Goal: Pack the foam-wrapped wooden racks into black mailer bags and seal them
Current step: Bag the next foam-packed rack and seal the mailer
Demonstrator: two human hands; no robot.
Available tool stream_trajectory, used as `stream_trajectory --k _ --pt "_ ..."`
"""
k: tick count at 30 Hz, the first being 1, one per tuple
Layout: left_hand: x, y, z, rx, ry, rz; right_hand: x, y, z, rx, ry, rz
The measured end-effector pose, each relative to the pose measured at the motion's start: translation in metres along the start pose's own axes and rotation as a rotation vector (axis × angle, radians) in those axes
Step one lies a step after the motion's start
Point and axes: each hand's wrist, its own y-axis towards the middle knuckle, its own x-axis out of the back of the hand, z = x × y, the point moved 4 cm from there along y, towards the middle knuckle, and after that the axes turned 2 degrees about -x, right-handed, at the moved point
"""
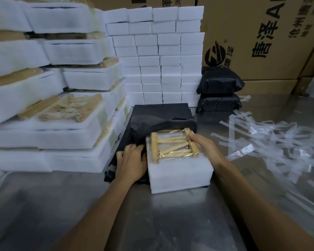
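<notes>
Foam-wrapped wooden rack [178,158] half inside the black mailer bag [159,116] on the steel table [62,205].

My left hand [131,160] pinches the bag's mouth edge beside the rack; my right hand [202,144] grips the rack's far right corner, fingers curled over the wood under clear film. Two sealed black bags [219,89] sit stacked behind, against cardboard cartons [261,38] printed "唐泽" with a round black logo. Peeled clear strips [261,142] litter the table at right.

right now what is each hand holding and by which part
The left hand grips the black bag at the left edge of its open mouth. The right hand holds the foam-wrapped rack by its right wooden rail.
</notes>
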Motion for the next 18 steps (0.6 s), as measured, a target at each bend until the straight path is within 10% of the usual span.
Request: stream_trajectory --k 5,11,18 --pt "-0.002 0.001 0.003 -0.015 -0.064 0.028 0.014 -0.002 -0.013 0.094 -0.199 -0.253" --pt "0.011 -0.009 0.015 0.129 -0.422 0.248 0.018 0.009 -0.009 0.198 -0.379 -0.076" --pt "0.020 -0.043 0.014 -0.026 -0.030 0.698 0.019 0.012 -0.005 0.337 -0.499 0.027"
